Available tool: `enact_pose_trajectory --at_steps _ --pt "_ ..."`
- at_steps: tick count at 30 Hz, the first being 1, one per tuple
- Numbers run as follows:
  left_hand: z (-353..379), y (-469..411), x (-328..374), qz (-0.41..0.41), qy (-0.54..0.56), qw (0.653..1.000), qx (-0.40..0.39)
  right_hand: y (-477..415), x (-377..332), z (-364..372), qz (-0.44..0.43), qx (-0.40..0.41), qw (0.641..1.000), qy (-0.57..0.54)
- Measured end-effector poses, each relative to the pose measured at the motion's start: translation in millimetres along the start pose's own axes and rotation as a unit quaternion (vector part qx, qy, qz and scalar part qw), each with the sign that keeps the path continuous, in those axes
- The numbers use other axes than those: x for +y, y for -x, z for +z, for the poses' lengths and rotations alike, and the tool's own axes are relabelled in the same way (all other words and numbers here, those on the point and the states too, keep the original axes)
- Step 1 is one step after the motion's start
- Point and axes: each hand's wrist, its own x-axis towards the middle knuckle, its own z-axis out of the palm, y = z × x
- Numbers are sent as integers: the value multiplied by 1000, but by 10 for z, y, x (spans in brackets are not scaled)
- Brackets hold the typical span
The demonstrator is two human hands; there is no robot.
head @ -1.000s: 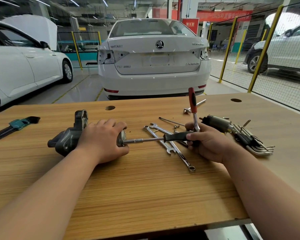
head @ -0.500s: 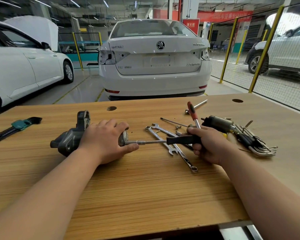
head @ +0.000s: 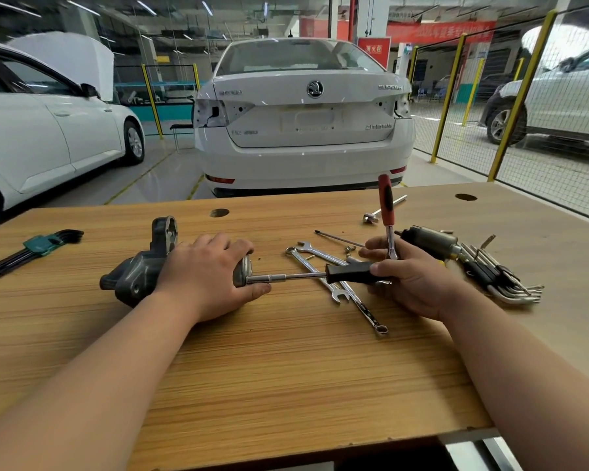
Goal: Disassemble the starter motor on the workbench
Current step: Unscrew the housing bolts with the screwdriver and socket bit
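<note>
The starter motor [head: 140, 273] lies left of centre on the worktop [head: 286, 368]; the left hand [head: 208, 277] grips and hides its right end. The right hand [head: 412, 277] grips a black-handled driver [head: 351, 272] whose shaft meets that end. A red-handled tool [head: 386, 205] rises from this hand. Spanners [head: 337, 287] lie under the shaft, and hex keys [head: 500, 280] lie towards the right edge.

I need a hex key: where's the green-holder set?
Head view: the green-holder set lies far left on the workbench, apart from the starter motor under the left hand.
</note>
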Motion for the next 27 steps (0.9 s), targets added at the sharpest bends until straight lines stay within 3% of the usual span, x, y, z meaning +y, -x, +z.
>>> enact_pose_trajectory --at_steps 7,15,23,25,27 --pt "-4 8 2 0 -1 1000 6 -49 67 60 -52 104 980 160" --pt "10 -1 -14 2 2 1000 2 -75 82 -38 -26 21 999 22" --pt "-6 3 2 -3 9 1000 14 -62 42 -39 6 11 984 -177" --pt "1 4 3 -4 8 1000 10 -40 26 15 25 34 988 -152" --pt "6 -8 -3 -4 8 1000 5 -16 1 81 40 64 996 -47"
